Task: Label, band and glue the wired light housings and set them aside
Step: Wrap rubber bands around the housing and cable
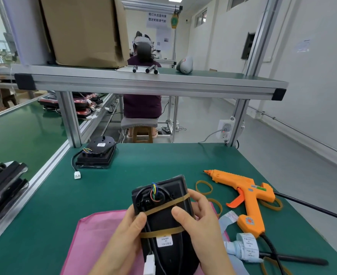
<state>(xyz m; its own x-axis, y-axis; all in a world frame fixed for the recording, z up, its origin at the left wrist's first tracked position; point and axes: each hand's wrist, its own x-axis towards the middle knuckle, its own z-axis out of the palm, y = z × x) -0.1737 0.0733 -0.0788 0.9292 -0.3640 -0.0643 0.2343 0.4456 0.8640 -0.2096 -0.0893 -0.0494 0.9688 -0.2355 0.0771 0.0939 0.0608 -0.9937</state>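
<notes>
Black light housing [164,213] lower centre of frame, above pink cloth [100,235]. Left hand [124,237] curled round left edge, right hand [201,221] round right edge; thumbs on top beside rubber bands [163,232].

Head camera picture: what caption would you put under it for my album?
Two hands, left and right, hold a banded black light housing beside an orange glue gun.

Over a pink mesh cloth [96,235] on the green bench mat [143,165], the left hand [122,241] and right hand [201,221] hold a black banded light housing [163,207]. An orange glue gun [246,193] lies to its right, another black wired housing [96,153] behind-left.
</notes>
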